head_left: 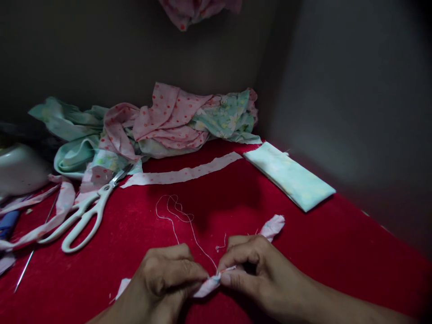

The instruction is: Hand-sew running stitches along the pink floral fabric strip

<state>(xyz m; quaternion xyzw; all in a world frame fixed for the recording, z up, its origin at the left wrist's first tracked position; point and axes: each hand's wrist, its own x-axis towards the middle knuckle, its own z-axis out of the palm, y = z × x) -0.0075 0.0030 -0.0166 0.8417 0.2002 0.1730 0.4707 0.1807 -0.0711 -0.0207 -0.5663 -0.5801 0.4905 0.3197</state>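
Closest to the camera, two hands meet low over the red cloth-covered table (pixel 337 234). On the left, the left hand (pixel 168 274) is curled nearly closed, its fingers pinching one end of a rolled strip of pink fabric (pixel 211 284). To its right, the right hand (pixel 249 265) is likewise closed to a pinch, thumb and forefinger gripping the same strip where it emerges between the two hands. The strip's long axis runs from lower left to upper right: one tail shows below the left wrist, and the other end pokes out beyond the right hand's knuckles, pointing up and to the right. A single white thread (pixel 175 216) rises from the pinch and loops loosely across the table toward the back.

Farther off, starting at the far left, sits a white rounded object (pixel 20 168), partly cut off. Next comes one pair of white-handled scissors (pixel 84 216), blades pointing up and right, with a thin metal needle-like rod (pixel 23 272) just left of the handles. One long flat pink strip (pixel 182 173) lies across the middle, in front of a heap of pink dotted and mint fabric (pixel 162 123). One folded mint cloth (pixel 290 175) lies at the right.
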